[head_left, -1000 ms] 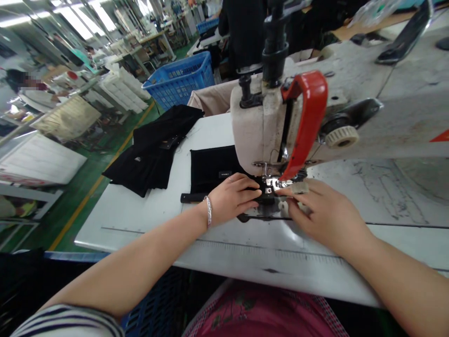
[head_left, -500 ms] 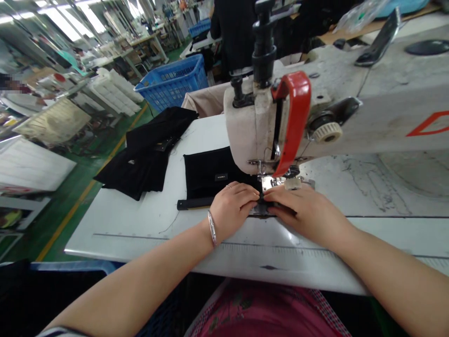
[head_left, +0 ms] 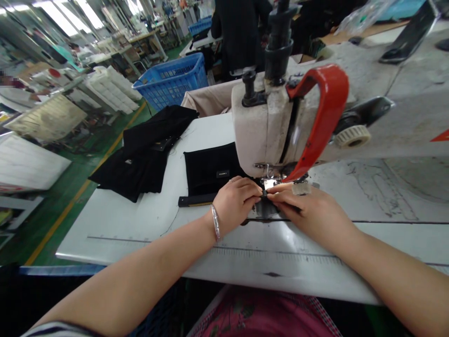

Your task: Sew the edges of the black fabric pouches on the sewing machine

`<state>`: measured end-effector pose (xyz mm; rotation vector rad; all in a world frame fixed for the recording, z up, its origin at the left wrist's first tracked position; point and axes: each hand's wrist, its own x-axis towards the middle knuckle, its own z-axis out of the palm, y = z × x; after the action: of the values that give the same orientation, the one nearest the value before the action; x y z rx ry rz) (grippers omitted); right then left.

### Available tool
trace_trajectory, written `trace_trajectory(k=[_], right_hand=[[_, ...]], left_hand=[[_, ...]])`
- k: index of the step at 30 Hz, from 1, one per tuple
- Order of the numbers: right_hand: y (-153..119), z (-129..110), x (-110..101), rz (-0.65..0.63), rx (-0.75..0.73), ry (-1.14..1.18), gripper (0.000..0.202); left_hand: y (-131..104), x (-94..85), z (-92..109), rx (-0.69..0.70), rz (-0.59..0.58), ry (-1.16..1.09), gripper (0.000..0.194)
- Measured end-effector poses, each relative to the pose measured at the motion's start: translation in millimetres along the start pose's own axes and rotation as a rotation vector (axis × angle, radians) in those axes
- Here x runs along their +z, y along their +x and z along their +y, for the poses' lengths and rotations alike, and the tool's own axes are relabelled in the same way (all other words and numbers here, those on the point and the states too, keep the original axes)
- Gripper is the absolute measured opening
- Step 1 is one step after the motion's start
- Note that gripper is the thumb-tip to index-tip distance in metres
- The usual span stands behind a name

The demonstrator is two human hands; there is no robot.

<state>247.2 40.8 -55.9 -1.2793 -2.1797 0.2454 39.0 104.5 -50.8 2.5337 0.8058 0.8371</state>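
My left hand and my right hand meet fingertip to fingertip just in front of the presser foot of a cream sewing machine with a red guard. Both pinch a narrow black strip that runs left across the white table. A black fabric piece with a small label lies flat behind my left hand, partly under the machine head. A silver bracelet circles my left wrist.
A pile of black fabric pieces hangs over the table's left rear edge. A blue plastic basket stands behind it. A person in black stands beyond the machine. Green floor with a yellow line lies to the left.
My right hand has slid left and its fingertips have come together with my left hand's at the strip. The view shifted slightly; the fabric piece stayed in place.
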Motion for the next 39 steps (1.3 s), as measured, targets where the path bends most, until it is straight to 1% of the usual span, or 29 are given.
trace_trajectory(k=[6, 13, 25, 30, 32, 35, 39], right_hand=[[2, 3, 3, 0.002, 0.030, -0.066, 0.021], [1, 4, 5, -0.016, 0.048, -0.082, 0.025], [0, 4, 6, -0.023, 0.052, -0.091, 0.026], [1, 6, 8, -0.027, 0.062, -0.067, 0.027], [2, 5, 8, -0.016, 0.081, -0.023, 0.026], [2, 1, 9, 0.004, 0.101, 0.033, 0.023], [4, -2, 10, 0.029, 0.085, -0.016, 0.020]], left_hand=[[7, 3.2, -6, -0.031, 0.045, 0.061, 0.007], [9, 5.4, -9, -0.055, 0.051, 0.099, 0.008], [9, 6.2, -10, -0.091, 0.029, 0.083, 0.007], [8, 8.8, -12, -0.143, 0.004, 0.089, 0.007], [8, 9.8, -12, -0.174, -0.002, 0.093, 0.007], [7, 9.2, -9, -0.173, 0.026, 0.099, 0.008], [6, 7.5, -7, -0.111, 0.095, 0.102, 0.011]])
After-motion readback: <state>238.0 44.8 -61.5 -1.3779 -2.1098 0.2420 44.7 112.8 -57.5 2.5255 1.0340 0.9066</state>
